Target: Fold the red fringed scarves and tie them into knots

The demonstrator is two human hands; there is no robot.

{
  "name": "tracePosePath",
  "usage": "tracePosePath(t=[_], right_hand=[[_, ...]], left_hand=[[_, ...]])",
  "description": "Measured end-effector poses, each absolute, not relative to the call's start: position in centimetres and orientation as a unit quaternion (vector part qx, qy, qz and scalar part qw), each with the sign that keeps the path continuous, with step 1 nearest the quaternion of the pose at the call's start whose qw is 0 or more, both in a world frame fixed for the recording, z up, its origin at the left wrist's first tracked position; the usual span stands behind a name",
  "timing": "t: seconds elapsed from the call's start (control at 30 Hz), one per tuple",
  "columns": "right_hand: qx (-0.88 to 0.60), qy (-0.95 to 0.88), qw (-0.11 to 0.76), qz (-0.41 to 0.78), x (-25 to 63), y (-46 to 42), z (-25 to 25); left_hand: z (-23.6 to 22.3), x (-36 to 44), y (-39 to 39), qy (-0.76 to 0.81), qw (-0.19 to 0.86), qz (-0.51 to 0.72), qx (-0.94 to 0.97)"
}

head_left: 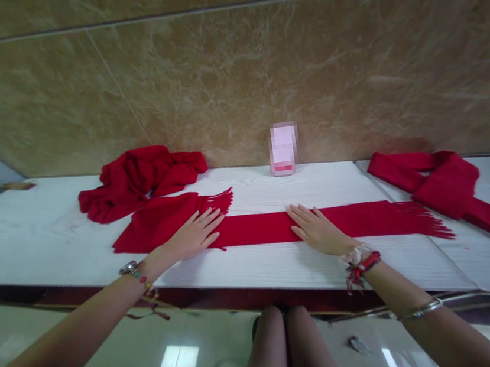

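Observation:
A red fringed scarf (255, 229) lies stretched along the white table, its right-hand fringe spread flat. At its left end the cloth doubles back in a loose, slanting fold with a second fringe showing. My left hand (195, 232) rests flat on this scarf near the fold, fingers spread, a ring on one finger. Palm down, my right hand (317, 228) lies on the middle of the strip with its fingers apart. Neither hand grips the cloth. What lies under the palms is hidden.
Behind my left hand sits a crumpled red cloth (137, 182). Another red scarf (445, 182), loosely looped, lies at the right across a table seam. A phone-like pink object (283, 149), blurred, leans against the brown marbled wall (223, 79). The white table's (23, 234) front edge is close to my knees.

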State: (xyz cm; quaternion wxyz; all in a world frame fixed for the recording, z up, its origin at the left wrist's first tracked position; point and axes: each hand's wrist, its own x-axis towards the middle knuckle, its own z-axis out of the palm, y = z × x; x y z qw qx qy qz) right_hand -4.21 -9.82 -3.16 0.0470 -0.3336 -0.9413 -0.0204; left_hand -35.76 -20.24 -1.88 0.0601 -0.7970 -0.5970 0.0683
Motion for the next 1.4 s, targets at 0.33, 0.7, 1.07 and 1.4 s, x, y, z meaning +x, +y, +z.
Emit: tracePosePath(t=[0.33, 0.7, 1.07, 1.4], right_hand=[[-0.142, -0.985, 0.098, 0.017, -8.3, -11.6, -2.7], [-0.13, -0.986, 0.106, -0.004, -8.0, -11.5, -3.2], [-0.094, -0.99, 0.098, 0.027, -7.7, -11.2, -3.6], [-0.162, -0.98, 0.113, 0.04, -9.2, -12.1, -1.8]], left_hand=[[1.5, -37.1, -21.6, -0.502, 0.026, 0.1, -0.859], [0.0, -38.7, -22.6, -0.53, 0.014, 0.138, -0.836], [-0.3, -38.9, -22.6, -0.522, 0.007, 0.14, -0.841], [1.1, -35.4, -22.1, -0.566, -0.016, 0.069, -0.821]])
